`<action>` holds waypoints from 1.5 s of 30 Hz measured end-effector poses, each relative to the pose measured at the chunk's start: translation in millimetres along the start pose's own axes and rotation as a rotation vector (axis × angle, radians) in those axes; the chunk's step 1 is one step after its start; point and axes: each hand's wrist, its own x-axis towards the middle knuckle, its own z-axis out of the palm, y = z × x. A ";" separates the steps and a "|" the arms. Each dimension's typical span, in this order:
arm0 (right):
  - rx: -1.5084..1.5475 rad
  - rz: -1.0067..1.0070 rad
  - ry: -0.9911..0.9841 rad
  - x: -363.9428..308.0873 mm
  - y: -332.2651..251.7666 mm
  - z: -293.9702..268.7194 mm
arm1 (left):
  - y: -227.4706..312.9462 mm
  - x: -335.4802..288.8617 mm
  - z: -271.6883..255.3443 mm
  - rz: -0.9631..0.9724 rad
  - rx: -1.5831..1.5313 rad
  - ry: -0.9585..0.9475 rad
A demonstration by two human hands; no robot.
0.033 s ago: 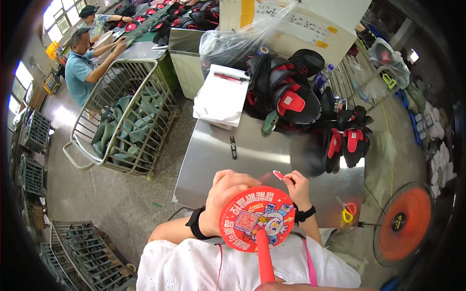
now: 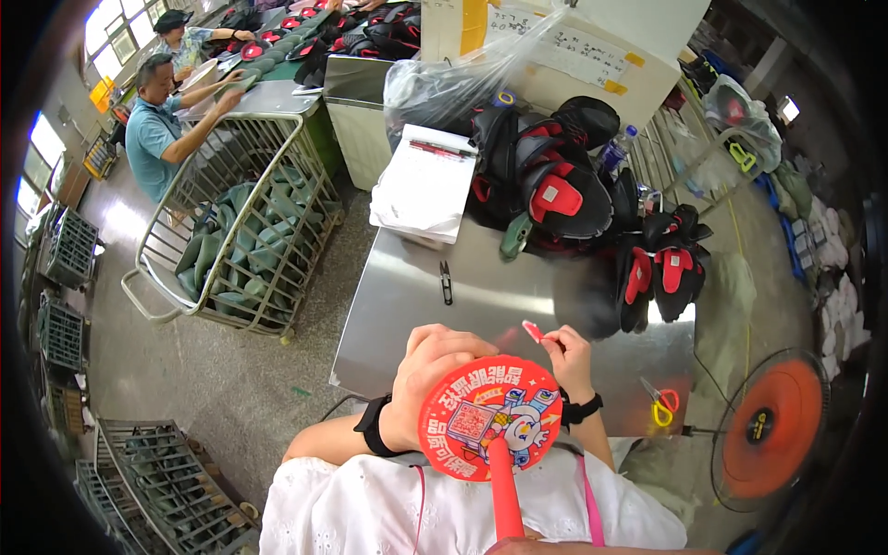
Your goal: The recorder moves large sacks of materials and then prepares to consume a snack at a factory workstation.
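My right hand (image 2: 567, 356) is closed in a pinch on a small red-and-white piece (image 2: 532, 330), held up over the metal table (image 2: 388, 305). My left hand (image 2: 430, 370) has its fingers bent and pressed together, pointing right. Its fingertips and whatever they hold are hidden. A round red hand fan (image 2: 490, 418) with a printed cartoon covers part of both hands and the gap between them. Its red handle runs to the lower edge, where part of another person's hand (image 2: 518, 548) shows. Black thread snips (image 2: 446, 283) lie on the table beyond my left hand.
Black-and-red shoe uppers (image 2: 564, 199) are piled at the table's far right, beside a paper pad (image 2: 424, 185). Yellow-and-red scissors (image 2: 663, 407) lie near the right edge, by an orange electric fan (image 2: 772, 425). A wheeled cage cart (image 2: 231, 268) of green pieces stands left, near a co-worker (image 2: 155, 129).
Both my hands and the round fan stay almost where they were. The red-and-white piece has tilted slightly. At the left, the co-worker's hands have shifted a little with a green piece.
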 end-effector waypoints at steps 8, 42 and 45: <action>0.017 -0.035 0.043 -4.0 -4.5 -3.0 | 14.1 -7.9 -6.6 0.015 0.064 -0.090; 0.031 -0.034 0.057 -13.6 1.5 2.0 | 32.0 -5.7 -6.2 -0.157 0.126 -0.085; 0.035 -0.030 0.047 -12.9 1.4 2.4 | 33.5 -3.4 -8.7 -0.163 0.126 -0.091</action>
